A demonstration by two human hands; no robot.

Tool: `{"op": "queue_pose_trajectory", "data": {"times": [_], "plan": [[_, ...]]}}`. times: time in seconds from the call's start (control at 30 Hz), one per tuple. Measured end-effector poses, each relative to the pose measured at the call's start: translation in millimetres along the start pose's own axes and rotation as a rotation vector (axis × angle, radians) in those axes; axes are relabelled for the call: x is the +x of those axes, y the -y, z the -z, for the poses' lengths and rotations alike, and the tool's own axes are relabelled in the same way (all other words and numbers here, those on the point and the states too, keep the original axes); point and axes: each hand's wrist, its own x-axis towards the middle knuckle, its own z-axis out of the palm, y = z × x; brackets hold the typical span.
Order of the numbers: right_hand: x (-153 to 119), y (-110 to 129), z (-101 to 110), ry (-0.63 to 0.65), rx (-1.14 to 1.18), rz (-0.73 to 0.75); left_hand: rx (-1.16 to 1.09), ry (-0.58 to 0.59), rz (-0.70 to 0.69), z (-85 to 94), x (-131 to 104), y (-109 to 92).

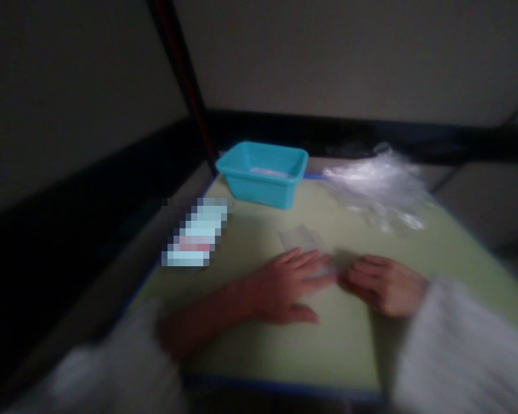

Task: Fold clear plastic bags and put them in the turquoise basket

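A small clear plastic bag [301, 237] lies flat on the table in front of me. My left hand [289, 284] is spread palm down over its near part, fingers pointing right, covering much of it. Just to the right, my right hand [382, 284] is closed, its fingers bent together close to the left fingertips. Whatever those right fingers may hold is hidden and blurred.
A turquoise plastic basin [261, 192] stands at the table's far left, with something pale inside. A heap of clear plastic bags [377, 184] lies at the far right. A pixelated bright screen-like rectangle [198, 233] is by the left edge of the yellow-green table [280, 359].
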Motion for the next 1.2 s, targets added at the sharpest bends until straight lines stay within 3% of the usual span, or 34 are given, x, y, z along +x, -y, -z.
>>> {"op": "queue_pose_trajectory", "data": {"times": [0.4,0.67,0.93,1.2], "plan": [[2.9,2.0,-3.2,-0.009,-0.064,0.042,0.028,-0.025,-0.014,-2.7,-0.8,1.4],[-4.2,2.3,-10.3,0.016,-0.004,0.034,0.112,-0.138,-0.054,6.3,0.6,-1.8],[-1.0,4.2,-17.1,-0.071,0.070,-0.108,0.218,-0.106,0.012,8.9,-2.6,-2.0],[-1.2,3.6,-16.3,-0.063,0.164,-0.199,0.309,-0.100,0.026,4.7,-2.7,-3.5]]}}
